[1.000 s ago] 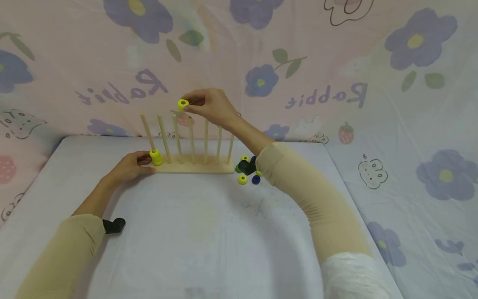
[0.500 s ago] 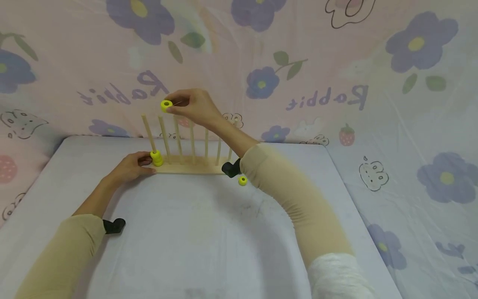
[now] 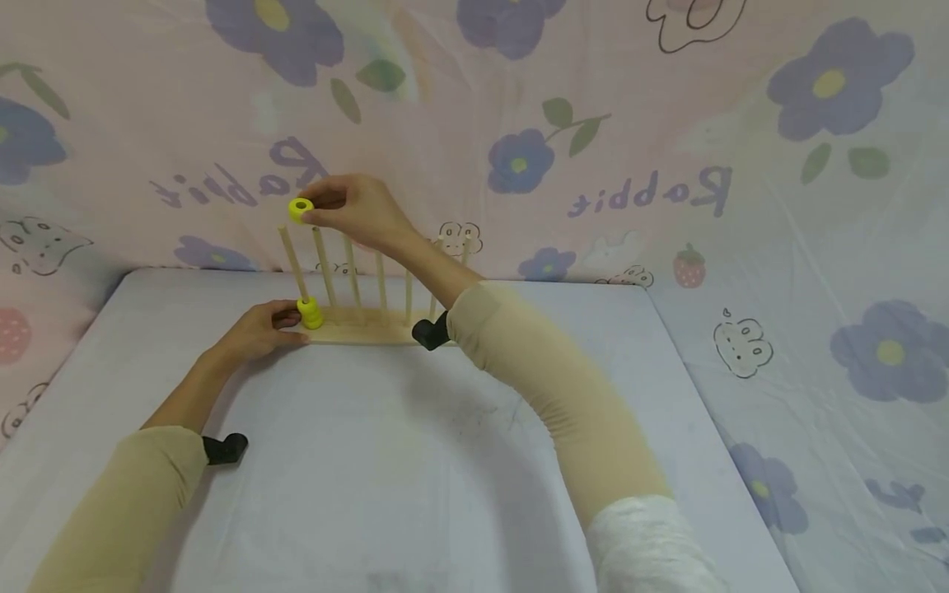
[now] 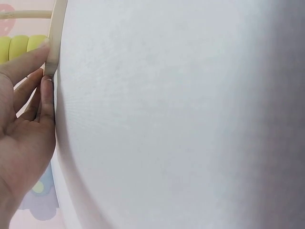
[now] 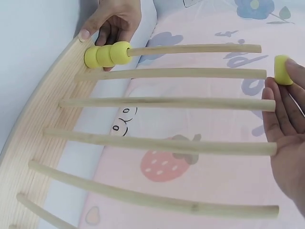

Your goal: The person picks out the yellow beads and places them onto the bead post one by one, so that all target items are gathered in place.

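Note:
A wooden peg rack point(image 3: 363, 333) has a flat base and a row of upright pegs. Three yellow beads point(image 5: 106, 55) are stacked at the bottom of its leftmost peg point(image 3: 292, 263). My left hand point(image 3: 259, 331) holds the left end of the base, thumb and fingers at its edge beside the stack. Between thumb and fingertips my right hand point(image 3: 363, 212) pinches another yellow bead point(image 3: 300, 211), its hole showing in the head view. That bead is just above the tip of the leftmost peg and apart from it in the right wrist view. The other pegs in sight carry no beads.
A white-covered table point(image 3: 334, 478) bears the rack near its back edge. Behind it hangs a floral curtain point(image 3: 445, 107) with rabbit print. The right forearm point(image 3: 549, 379) crosses in front of the rack's right end. Black mounts point(image 3: 226, 449) stick out from both sleeves.
My right hand has moved left with the yellow bead, from above the middle pegs to the leftmost peg. The right sleeve now hides the loose beads right of the rack. My left hand stays put.

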`<state>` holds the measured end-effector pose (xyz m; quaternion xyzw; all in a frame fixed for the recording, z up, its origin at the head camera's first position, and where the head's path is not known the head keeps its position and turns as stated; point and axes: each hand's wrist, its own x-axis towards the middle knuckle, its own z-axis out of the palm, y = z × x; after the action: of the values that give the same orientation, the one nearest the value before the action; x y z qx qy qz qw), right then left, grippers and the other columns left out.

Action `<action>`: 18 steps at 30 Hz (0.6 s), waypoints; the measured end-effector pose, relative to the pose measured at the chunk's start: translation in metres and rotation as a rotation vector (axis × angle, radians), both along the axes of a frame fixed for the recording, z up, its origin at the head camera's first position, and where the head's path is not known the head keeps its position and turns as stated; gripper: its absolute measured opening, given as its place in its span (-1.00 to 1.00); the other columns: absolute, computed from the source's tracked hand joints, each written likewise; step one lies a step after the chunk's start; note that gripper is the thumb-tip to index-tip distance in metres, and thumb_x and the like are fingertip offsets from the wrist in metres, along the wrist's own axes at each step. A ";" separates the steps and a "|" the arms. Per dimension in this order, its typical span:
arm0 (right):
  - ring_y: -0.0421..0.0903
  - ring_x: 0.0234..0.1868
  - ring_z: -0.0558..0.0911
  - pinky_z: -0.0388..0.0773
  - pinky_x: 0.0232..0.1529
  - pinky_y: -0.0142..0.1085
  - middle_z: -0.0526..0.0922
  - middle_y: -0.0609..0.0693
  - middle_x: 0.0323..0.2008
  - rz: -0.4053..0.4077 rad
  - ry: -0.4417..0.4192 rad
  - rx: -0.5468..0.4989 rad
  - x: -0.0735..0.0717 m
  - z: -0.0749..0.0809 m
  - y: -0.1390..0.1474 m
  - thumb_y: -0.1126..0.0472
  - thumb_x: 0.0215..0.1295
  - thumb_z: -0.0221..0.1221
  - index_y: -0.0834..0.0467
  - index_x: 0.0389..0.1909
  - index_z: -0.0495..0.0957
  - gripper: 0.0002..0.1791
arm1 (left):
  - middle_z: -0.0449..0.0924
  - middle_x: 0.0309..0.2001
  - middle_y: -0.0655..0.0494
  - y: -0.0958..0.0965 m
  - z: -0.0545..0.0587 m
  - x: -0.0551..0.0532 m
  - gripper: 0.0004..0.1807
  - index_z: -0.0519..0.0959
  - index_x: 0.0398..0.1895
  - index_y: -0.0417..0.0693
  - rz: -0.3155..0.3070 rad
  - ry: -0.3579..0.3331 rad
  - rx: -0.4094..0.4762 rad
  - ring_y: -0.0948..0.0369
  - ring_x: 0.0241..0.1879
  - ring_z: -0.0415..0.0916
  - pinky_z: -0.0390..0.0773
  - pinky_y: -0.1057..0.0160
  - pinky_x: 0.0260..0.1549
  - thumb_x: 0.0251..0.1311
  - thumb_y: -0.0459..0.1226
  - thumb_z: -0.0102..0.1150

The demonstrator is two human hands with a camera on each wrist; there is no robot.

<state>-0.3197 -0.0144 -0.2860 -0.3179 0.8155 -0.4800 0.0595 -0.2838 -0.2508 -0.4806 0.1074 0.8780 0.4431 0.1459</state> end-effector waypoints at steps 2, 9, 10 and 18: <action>-0.36 -0.14 0.68 0.54 -0.05 -0.58 0.75 -0.12 -0.10 -0.001 0.029 0.041 -0.001 0.001 -0.002 0.16 0.26 0.36 0.12 0.08 0.65 -0.64 | 0.24 0.39 -0.39 -0.001 0.000 0.000 -0.13 0.06 0.48 -0.43 0.000 0.001 0.004 -0.21 0.37 0.24 0.26 -0.11 0.36 0.26 -0.26 0.32; -0.36 -0.14 0.66 0.54 -0.08 -0.57 0.75 -0.14 -0.13 0.022 0.067 0.113 -0.002 0.003 -0.007 0.13 0.25 0.37 0.11 0.06 0.67 -0.64 | 0.24 0.38 -0.38 -0.001 0.000 0.001 -0.12 0.07 0.48 -0.43 0.001 -0.001 -0.006 -0.21 0.36 0.25 0.26 -0.11 0.37 0.26 -0.24 0.33; -0.36 -0.14 0.66 0.54 -0.09 -0.57 0.75 -0.14 -0.14 0.026 0.069 0.118 -0.002 0.003 -0.008 0.13 0.25 0.37 0.11 0.05 0.67 -0.64 | 0.24 0.38 -0.39 -0.001 0.000 0.002 -0.12 0.07 0.48 -0.43 0.003 -0.003 -0.005 -0.21 0.36 0.24 0.26 -0.12 0.37 0.26 -0.24 0.33; -0.38 -0.09 0.65 0.52 -0.07 -0.60 0.74 -0.17 -0.08 0.037 0.057 0.162 -0.004 0.006 -0.017 0.09 0.26 0.36 0.06 0.09 0.67 -0.62 | 0.24 0.38 -0.39 -0.001 0.000 0.002 -0.10 0.06 0.49 -0.43 -0.001 -0.008 0.014 -0.21 0.37 0.23 0.25 -0.12 0.37 0.26 -0.23 0.34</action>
<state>-0.3240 -0.0313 -0.2802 -0.3407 0.8470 -0.4020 0.0709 -0.2821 -0.2517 -0.4803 0.1071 0.8743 0.4494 0.1490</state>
